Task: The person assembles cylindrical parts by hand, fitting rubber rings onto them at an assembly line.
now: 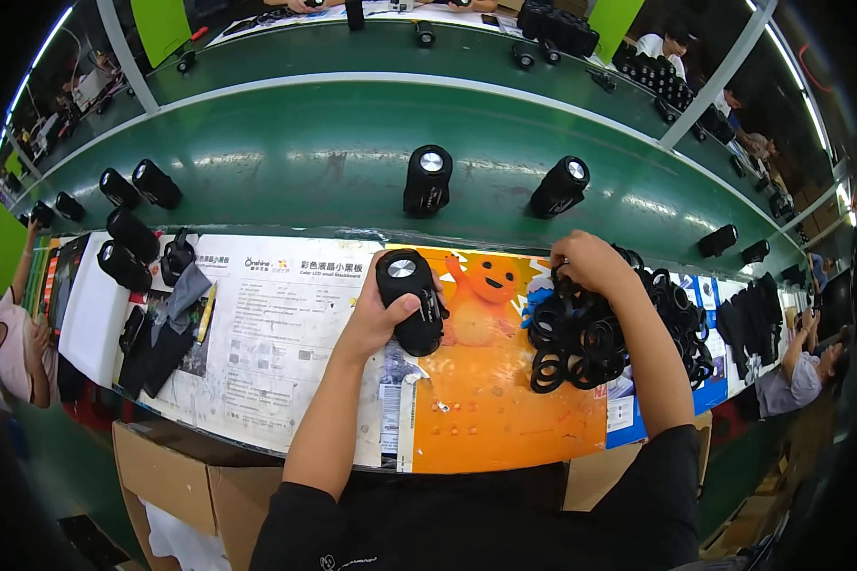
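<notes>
My left hand is wrapped round a black cylindrical speaker with a silver disc in its end. It holds the speaker tilted above the seam between the white printed sheet and the orange sheet. To the right, my right hand reaches to the far left side of a big heap of black rubber rings. Its fingers are bent and pressed together, pointing down into the heap. What they pinch is hidden among the rings. A bit of blue material shows beside the heap.
Two speakers stand on the green conveyor belt beyond the bench. More speakers and a dark cloth with a yellow pen lie at left. Black fabric pieces lie at right. An open cardboard box sits below.
</notes>
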